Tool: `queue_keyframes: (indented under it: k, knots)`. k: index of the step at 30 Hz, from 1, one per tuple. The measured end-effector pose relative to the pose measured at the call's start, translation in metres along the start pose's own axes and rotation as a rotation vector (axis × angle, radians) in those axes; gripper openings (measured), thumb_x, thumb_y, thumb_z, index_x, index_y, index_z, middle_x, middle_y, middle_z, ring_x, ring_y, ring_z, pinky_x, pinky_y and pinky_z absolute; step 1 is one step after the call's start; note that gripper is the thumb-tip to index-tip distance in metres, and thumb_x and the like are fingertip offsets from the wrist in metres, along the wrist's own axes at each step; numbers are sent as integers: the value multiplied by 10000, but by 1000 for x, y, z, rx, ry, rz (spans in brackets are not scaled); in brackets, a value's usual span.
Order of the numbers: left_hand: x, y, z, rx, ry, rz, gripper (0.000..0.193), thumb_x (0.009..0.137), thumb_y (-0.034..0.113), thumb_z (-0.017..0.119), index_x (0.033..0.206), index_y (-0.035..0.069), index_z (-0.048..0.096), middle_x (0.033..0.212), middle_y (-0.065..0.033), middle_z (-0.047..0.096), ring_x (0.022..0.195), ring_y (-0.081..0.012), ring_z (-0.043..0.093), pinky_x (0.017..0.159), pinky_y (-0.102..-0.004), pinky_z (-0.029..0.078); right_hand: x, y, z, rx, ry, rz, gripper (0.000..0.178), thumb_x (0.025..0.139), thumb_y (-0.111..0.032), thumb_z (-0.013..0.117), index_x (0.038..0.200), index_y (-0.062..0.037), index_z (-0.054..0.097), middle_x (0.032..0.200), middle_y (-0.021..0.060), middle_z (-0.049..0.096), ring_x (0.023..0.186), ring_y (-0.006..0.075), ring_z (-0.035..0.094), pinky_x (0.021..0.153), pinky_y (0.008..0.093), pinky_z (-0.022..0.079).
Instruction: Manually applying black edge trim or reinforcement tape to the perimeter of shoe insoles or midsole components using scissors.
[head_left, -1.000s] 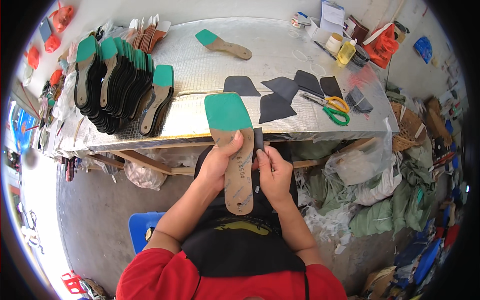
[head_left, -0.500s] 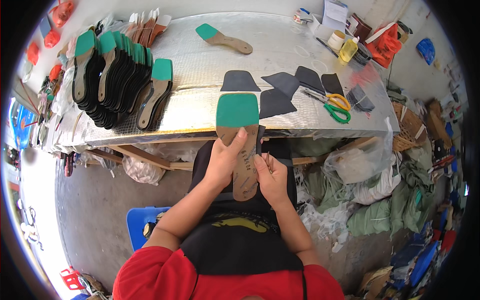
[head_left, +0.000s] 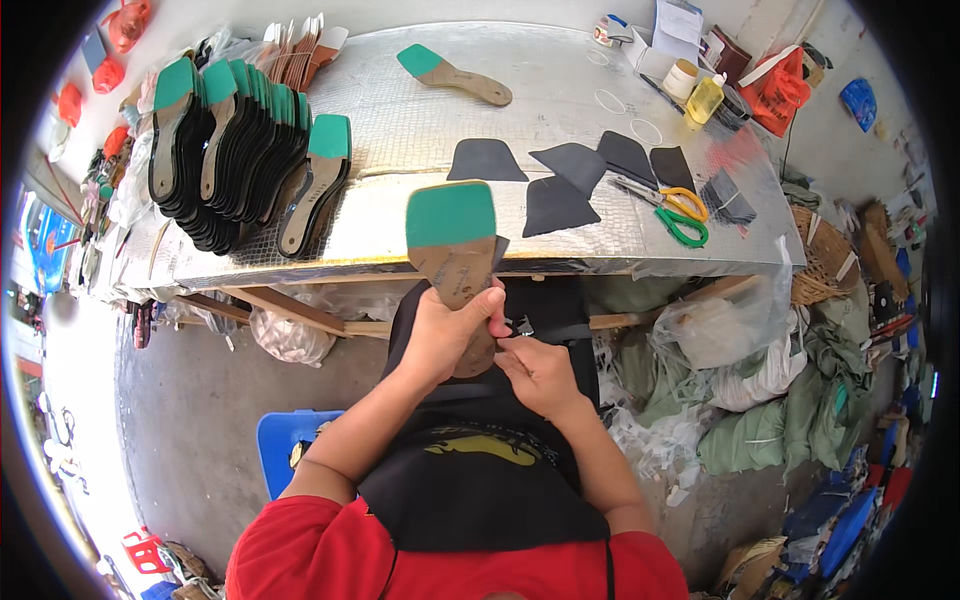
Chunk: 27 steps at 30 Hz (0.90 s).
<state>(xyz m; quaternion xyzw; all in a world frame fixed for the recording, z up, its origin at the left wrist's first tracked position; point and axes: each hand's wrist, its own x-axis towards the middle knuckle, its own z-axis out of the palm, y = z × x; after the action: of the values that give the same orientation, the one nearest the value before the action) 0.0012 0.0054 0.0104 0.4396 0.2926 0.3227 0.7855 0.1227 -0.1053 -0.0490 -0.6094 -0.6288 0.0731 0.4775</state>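
In front of my body I hold an insole (head_left: 450, 218), a flat brown board with a broad green end pointing up. My left hand (head_left: 450, 325) is closed around its narrow middle, thumb across the printed face. A corner of dark sheet (head_left: 500, 248) shows behind the board's right edge. My right hand (head_left: 538, 372) is closed at the lower right edge of the insole, fingers pinched together; what they grip is hidden. A small shiny thing (head_left: 522, 327) shows just above these fingers, too small to name.
On the silver-covered table (head_left: 400, 130) lie dark trapezoid pieces (head_left: 560, 207), scissors (head_left: 665, 205) with green and orange handles, and a single insole (head_left: 455, 77). Stacked insoles (head_left: 240, 140) stand at left. A yellow bottle (head_left: 705, 100) stands far right; a blue bin (head_left: 280, 450) is below.
The insole has shifted left and tilted, its green end leaning left. My left hand has slid down the board; my right hand has moved lower along its edge.
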Motion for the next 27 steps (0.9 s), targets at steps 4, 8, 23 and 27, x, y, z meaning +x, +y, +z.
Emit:
queue_keyframes:
  k: [4,8,23,27]
  knots:
    - [-2,5,1,61,-64,-33,192,943,187,634,887,4,610,655,-52,583,567,-142,578,572,-295,521,24,-4,-23,378,116,386,189,938,-69,570,1066,28,669,864,95,703,750,121,643,677,252,505]
    - [-12,-1,7,-42,-152,-227,265,957,246,612,886,-9,607,665,-67,591,549,-155,577,551,-316,527,64,-21,-32,834,-32,552,188,964,-95,552,1051,47,638,776,91,660,682,92,647,581,239,478]
    - [-13,-15,1,357,-267,-100,138,944,61,497,988,-32,589,763,-51,626,697,-128,616,671,-270,501,53,-2,-12,691,81,618,132,915,-118,625,860,3,624,643,-14,554,552,34,455,529,214,386]
    - [2,-7,-9,279,-83,-150,150,936,73,506,1036,-9,580,799,-67,627,697,-150,613,668,-294,505,45,-10,-21,875,-168,809,438,978,-199,548,1357,10,483,878,27,624,442,36,444,402,197,370]
